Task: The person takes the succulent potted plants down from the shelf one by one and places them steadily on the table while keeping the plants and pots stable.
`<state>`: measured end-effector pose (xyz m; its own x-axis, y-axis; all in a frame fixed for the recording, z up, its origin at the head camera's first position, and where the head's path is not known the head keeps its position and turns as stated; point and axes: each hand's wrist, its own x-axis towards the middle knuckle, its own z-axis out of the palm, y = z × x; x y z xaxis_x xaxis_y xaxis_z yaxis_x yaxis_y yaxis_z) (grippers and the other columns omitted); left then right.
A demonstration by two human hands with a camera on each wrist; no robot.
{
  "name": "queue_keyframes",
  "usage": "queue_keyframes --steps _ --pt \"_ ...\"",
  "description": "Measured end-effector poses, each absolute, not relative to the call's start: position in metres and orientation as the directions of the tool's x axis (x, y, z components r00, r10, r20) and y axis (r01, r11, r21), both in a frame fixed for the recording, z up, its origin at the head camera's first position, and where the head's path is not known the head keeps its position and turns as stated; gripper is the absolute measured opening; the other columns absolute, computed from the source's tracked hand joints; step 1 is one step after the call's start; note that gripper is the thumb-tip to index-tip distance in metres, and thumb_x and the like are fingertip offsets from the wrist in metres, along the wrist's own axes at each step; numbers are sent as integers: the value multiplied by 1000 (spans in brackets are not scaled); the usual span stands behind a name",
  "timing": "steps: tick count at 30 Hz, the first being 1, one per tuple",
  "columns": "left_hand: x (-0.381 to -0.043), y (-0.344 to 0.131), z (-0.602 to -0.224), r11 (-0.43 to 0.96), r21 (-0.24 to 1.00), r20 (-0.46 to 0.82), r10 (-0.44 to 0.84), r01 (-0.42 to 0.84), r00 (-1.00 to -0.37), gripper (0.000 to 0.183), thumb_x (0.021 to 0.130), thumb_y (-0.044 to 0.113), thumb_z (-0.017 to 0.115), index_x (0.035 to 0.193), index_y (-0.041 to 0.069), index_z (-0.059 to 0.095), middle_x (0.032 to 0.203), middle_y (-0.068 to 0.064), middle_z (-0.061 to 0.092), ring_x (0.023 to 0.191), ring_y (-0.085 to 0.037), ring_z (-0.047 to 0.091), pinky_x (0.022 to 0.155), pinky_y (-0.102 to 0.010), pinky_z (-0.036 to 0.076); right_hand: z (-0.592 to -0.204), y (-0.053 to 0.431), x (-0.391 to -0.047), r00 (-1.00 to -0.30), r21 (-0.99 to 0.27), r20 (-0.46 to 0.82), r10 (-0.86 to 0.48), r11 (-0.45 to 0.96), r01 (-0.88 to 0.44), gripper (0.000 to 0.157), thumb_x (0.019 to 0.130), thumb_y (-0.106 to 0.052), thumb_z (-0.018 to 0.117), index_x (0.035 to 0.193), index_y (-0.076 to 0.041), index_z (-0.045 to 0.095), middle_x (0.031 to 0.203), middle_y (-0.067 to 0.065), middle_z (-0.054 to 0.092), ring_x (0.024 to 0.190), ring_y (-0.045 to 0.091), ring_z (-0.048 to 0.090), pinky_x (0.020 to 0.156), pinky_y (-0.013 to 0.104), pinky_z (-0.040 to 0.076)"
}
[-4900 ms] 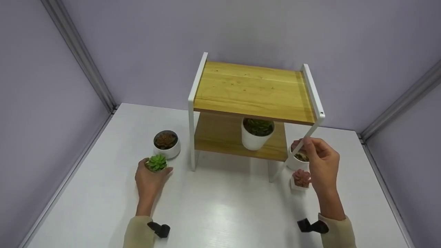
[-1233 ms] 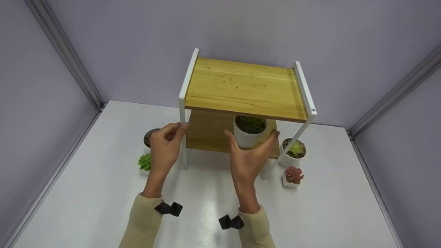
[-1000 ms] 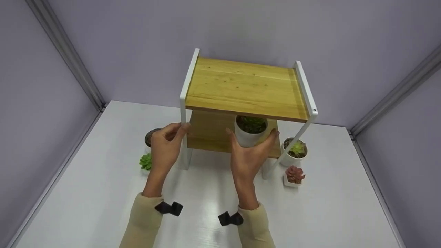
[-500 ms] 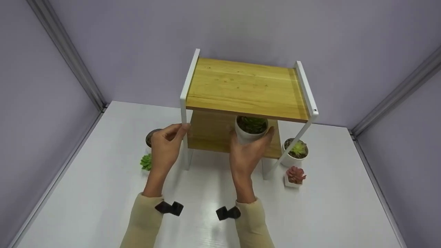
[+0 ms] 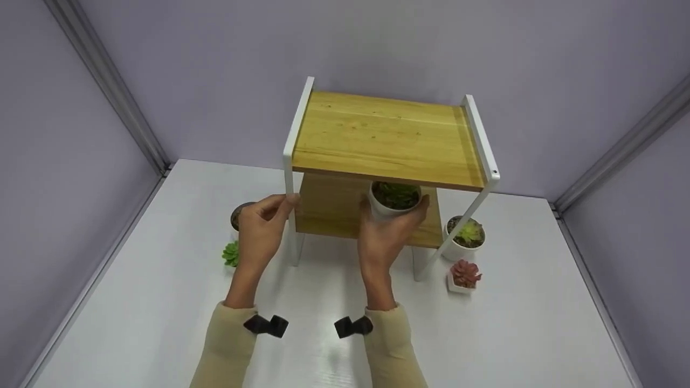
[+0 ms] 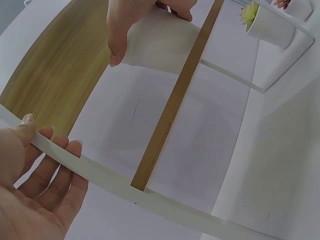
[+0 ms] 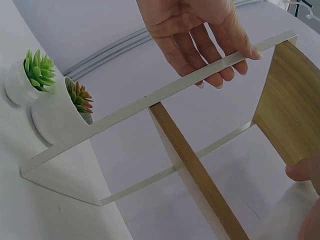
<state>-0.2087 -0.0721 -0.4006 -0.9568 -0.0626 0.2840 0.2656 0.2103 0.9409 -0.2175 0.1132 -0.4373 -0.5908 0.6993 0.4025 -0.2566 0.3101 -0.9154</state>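
My right hand (image 5: 381,237) grips a white pot (image 5: 384,211) from the front, thumb on one side and fingers on the other. A dark green succulent (image 5: 396,195) fills the pot, partly hidden under the top board. The pot is at the lower board (image 5: 329,215) of a two-tier wooden shelf with a white frame. My left hand (image 5: 261,229) pinches the shelf's left front post (image 5: 289,183). In the left wrist view the fingers (image 6: 72,147) curl round that post (image 6: 110,182), while the right hand (image 6: 127,22) clasps the pot (image 6: 160,42).
The shelf's top board (image 5: 388,137) overhangs the pot. Left of the shelf are a bright green succulent (image 5: 230,253) and a dark-soiled pot (image 5: 237,215), partly behind my left hand. On the right stand a yellow-green succulent (image 5: 470,233) and a pink one (image 5: 464,274). Walls enclose the white table.
My left hand has left the small green succulent and taken the left post. My right hand has gone from the right post to the white pot, its spread fingers closing round it.
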Motion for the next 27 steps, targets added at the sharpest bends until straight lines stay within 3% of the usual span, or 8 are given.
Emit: queue_keyframes --steps 9,27 --pt "-210 -72 -401 228 938 282 -65 261 -957 23 96 31 65 101 12 78 94 -17 75 95 -26 71 81 -28 53 -436 114 -221 -601 -943 331 727 262 -203 111 75 -27 85 155 -2 13 153 18 29 133 28 43 110 50 40" --pt "-210 -72 -401 261 934 276 -89 245 -957 25 95 32 66 100 11 78 96 -14 76 94 -17 69 82 -32 52 -434 109 -219 -521 -915 402 752 326 -236 102 72 -24 87 151 -1 26 143 16 44 129 24 50 108 45 43"
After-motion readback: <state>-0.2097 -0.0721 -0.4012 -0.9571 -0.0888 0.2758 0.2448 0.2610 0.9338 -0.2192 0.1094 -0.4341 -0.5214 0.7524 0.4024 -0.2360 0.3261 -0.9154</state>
